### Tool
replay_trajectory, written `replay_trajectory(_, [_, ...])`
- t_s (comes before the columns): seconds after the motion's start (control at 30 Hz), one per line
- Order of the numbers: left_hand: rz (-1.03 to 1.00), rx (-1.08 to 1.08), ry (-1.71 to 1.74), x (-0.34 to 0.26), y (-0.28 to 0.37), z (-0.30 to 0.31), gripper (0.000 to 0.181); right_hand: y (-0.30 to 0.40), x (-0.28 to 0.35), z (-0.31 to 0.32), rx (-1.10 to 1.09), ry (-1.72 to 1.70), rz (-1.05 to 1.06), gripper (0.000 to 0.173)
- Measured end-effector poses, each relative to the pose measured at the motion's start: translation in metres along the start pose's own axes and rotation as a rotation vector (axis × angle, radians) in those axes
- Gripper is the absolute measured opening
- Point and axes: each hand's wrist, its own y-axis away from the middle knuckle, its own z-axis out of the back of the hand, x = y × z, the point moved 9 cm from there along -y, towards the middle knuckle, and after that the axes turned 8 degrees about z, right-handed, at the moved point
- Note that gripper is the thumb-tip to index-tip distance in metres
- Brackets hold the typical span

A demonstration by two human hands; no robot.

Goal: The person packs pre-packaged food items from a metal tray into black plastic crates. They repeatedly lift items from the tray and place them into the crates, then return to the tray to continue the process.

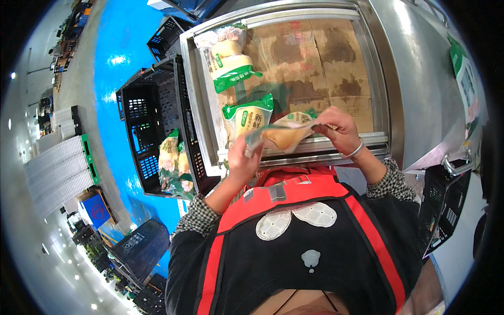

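A clear plastic bag with a pale yellow-brown item inside is stretched between my two hands, over the near edge of the metal-framed tray. My left hand grips its left end, and my right hand, with a bracelet at the wrist, pinches its right end. Just beyond my left hand stands a green-topped printed bag. Another printed bag lies partly hidden behind the held one. At the tray's far left corner rests a filled bag with a green band. Brown cardboard with dark damp stains lines the tray.
Left of the tray, a black plastic crate holds several green-and-clear bags. A smaller black crate is behind it. At the right are a stainless steel surface and another black crate. The floor at the left is blue.
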Motion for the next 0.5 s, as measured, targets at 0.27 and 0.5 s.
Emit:
replay_trajectory(0.27, [0.173, -0.070, 0.588, 0.022, -0.114, -0.014, 0.013, -0.056, -0.084, 0.036, -0.353, -0.378, -0.259, 0.005])
replay_trajectory(0.5, [0.205, -0.202, 0.011, 0.056, -0.227, -0.017, 0.027, -0.125, -0.180, 0.063, -0.509, -0.377, -0.460, 0.011])
